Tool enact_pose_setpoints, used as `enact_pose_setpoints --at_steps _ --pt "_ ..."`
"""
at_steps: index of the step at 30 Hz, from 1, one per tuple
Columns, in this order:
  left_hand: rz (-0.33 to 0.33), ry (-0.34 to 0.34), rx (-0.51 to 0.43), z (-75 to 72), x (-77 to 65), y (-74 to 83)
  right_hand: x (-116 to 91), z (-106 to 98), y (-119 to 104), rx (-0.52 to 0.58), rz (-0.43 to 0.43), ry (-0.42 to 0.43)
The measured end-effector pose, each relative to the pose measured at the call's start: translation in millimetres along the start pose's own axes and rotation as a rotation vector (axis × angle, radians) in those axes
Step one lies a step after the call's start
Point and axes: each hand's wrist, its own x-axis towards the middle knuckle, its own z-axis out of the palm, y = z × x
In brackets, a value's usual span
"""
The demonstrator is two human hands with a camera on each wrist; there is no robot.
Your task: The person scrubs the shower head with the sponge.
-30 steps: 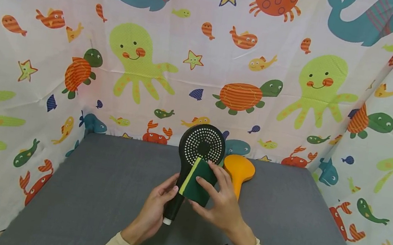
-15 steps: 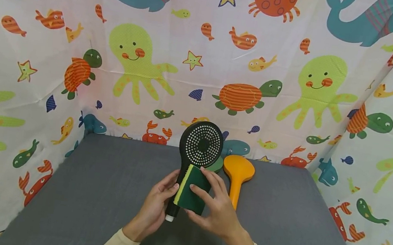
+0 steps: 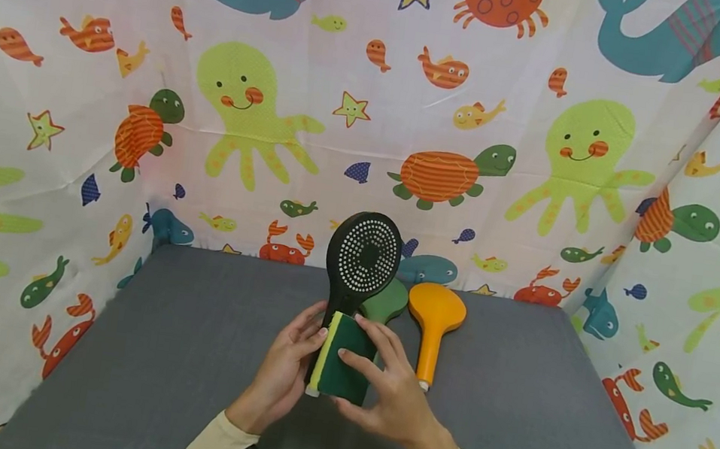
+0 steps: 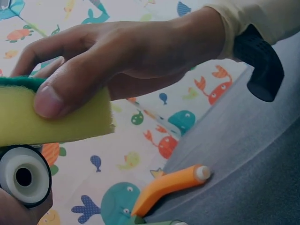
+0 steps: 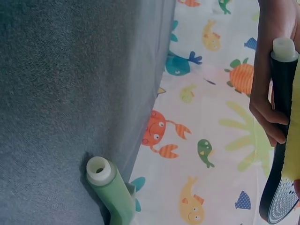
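Observation:
My left hand [image 3: 275, 373] grips the handle of a black shower head [image 3: 366, 252], held up and tilted with its dotted spray face towards me. In my right hand [image 3: 394, 400] is a sponge [image 3: 345, 359], pinched between thumb and fingers. Its dark green scouring side faces right. The yellow side [image 4: 56, 122] lies along the black handle, low down near the white threaded end [image 4: 23, 176]. From the right wrist view, the left fingers [image 5: 269, 105] curl round the handle opposite the sponge.
Behind the black shower head, a green shower head [image 3: 387, 300] lies on the grey table [image 3: 192, 354], partly hidden. An orange shower head [image 3: 435, 318] lies to its right. A curtain printed with sea animals [image 3: 356, 148] stands round the back and sides.
The sponge has slid down from the lower edge of the spray face to the handle's bottom end. The black shower head has risen slightly, uncovering more of the green one.

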Motion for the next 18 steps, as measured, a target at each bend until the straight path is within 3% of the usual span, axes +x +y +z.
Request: enact_pose_setpoints --at_steps 11,18 --pt "-0.052 -0.086 -0.059 -4.1 0.0 -2.0 4 -6 2 0.016 -0.050 0.036" --pt "-0.067 -0.163 -0.097 -6.1 -3.1 -1.5 11 -12 6 -0.002 -0.033 0.054"
